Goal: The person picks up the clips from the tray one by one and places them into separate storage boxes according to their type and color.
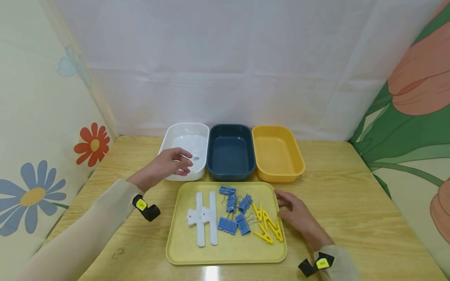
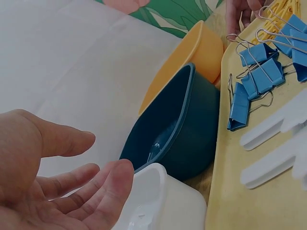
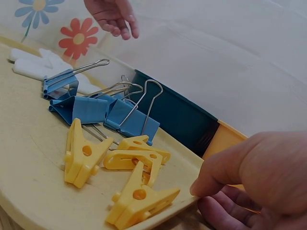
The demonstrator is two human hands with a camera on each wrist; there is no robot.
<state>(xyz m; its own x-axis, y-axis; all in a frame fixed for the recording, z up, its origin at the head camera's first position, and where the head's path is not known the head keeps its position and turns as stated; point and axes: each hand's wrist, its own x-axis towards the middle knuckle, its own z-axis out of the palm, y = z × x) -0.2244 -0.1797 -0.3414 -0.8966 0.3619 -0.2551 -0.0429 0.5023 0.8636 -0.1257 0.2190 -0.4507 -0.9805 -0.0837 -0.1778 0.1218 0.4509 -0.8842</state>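
Observation:
My left hand (image 1: 172, 163) hovers over the near part of the white bin (image 1: 168, 134), fingers loosely bent and nothing between them. Beside the tray's right edge rests my right hand (image 1: 295, 212), its thumb and fingertips right at the rim and holding nothing. On the yellow tray (image 1: 186, 253) lie two white plastic clips (image 1: 212, 224) with long bars, at the left. Several blue binder clips (image 1: 227, 225) with wire handles are heaped in the middle. Toward the right side sit several yellow clothespins (image 3: 139, 199), some overlapping.
Behind the tray, a dark blue bin (image 1: 230, 171) stands between the white one and a yellow bin (image 1: 281, 177), all side by side. A white cloth (image 1: 225, 70) hangs behind them. Floral panels (image 1: 35, 117) flank the wooden table (image 1: 337, 179).

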